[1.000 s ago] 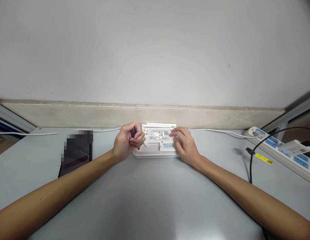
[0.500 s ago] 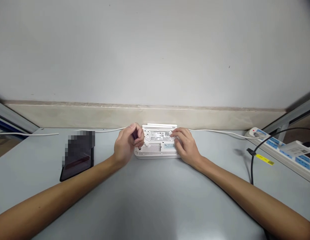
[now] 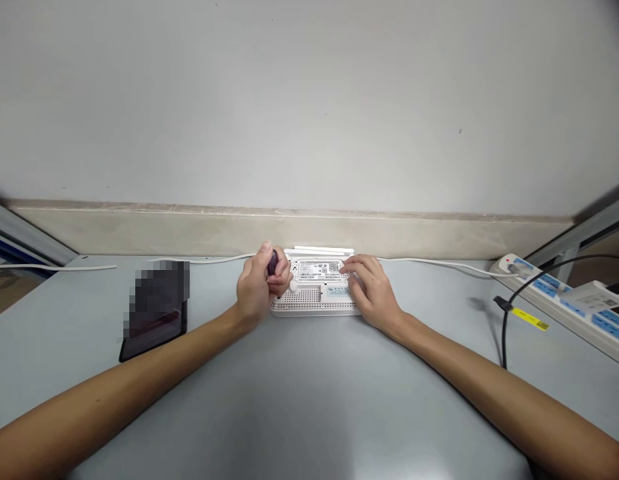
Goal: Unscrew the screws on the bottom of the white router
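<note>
A white router (image 3: 309, 309) with antennas folded along its far side lies on the table, its label and vented face upward. At its left end, my left hand (image 3: 259, 283) is closed in a fist around the dark handle of a screwdriver (image 3: 272, 263). The handle's end shows above the fingers; the shaft is hidden behind the hand. My right hand (image 3: 372, 290) grips the right end of the router, its fingertips on the label side and its thumb toward the front. That end is covered by the hand.
To the left lies a dark phone-like device (image 3: 156, 337), partly blurred out. A power strip (image 3: 544, 287) at the right holds plugs and a white adapter (image 3: 594, 297). A black cable (image 3: 505, 333) with a yellow tag loops nearby. White cable (image 3: 439, 264) runs along the wall.
My left hand has turned, tightening round the screwdriver and shifting slightly right, so more of the handle's end shows. My right hand and the router have hardly moved.
</note>
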Tool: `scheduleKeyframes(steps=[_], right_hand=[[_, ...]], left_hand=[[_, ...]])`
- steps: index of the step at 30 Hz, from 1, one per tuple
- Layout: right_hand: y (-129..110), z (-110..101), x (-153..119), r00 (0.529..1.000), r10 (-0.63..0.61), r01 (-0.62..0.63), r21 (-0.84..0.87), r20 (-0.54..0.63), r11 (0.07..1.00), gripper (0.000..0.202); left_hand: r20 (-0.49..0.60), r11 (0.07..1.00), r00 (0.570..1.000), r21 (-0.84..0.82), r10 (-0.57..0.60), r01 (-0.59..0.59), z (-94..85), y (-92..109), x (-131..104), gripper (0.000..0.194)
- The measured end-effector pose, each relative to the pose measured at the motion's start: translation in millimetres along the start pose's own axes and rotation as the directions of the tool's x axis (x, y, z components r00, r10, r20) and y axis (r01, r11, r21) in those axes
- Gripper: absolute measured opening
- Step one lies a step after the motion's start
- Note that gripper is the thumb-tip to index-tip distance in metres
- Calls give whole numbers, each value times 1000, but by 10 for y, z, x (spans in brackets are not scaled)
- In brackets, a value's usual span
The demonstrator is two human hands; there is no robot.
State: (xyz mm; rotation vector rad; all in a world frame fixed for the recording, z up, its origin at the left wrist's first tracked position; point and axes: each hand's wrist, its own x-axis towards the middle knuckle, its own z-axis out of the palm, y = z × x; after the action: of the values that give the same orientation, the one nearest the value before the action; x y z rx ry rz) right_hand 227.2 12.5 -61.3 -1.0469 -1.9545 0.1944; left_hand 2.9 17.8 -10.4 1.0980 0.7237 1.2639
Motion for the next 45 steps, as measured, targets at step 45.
scheduleKeyframes(steps=[45], right_hand=[[7, 10, 7, 1000, -22, 22, 14, -11, 1000, 28]], left_hand=[[456, 966, 862, -14, -223, 258, -264, 145, 195, 48]])
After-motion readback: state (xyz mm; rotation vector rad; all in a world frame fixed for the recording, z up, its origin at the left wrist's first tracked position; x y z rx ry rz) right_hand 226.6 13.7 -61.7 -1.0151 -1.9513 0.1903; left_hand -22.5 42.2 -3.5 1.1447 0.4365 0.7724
